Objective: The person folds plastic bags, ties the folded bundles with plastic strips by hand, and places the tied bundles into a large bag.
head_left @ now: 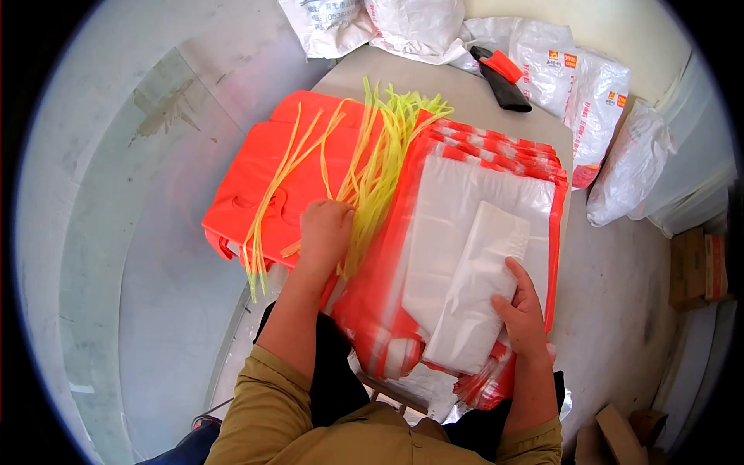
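My left hand (325, 229) is closed, its curled fingers at the edge of a bunch of yellow plastic strips (380, 170). Beneath those strips lies a stack of flat red plastic bags (271, 163), and a few loose strands hang over it. My right hand (524, 310) grips the right edge of a folded bundle of clear-white plastic bags (474, 298) between thumb and fingers. That bundle rests on a thick pile of clear bags with red borders (434, 186), whose near end sags over the table's front edge.
A beige table (349, 74) carries the piles. White woven sacks (415, 27) stand along its far side, beside a black roll (504, 85) with a red piece on it. Cardboard boxes (688, 267) sit on the right, and cardboard pieces (620, 434) lie at lower right.
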`<action>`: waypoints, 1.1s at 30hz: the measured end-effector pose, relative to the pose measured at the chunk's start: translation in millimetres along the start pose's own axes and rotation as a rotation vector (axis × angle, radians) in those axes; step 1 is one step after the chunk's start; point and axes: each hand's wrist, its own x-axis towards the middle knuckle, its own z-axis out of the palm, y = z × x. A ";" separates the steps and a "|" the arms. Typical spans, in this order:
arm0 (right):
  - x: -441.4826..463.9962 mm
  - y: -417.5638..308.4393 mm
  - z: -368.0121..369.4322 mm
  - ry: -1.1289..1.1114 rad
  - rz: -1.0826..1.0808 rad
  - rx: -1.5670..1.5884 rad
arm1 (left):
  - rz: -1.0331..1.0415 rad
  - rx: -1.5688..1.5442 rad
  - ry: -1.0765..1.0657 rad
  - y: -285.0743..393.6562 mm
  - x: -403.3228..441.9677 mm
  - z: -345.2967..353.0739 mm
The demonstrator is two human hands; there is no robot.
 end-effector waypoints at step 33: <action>-5.2 -13.5 8.5 0.121 -0.012 0.566 | -0.739 -1.498 -1.030 169.9 -98.3 -6.4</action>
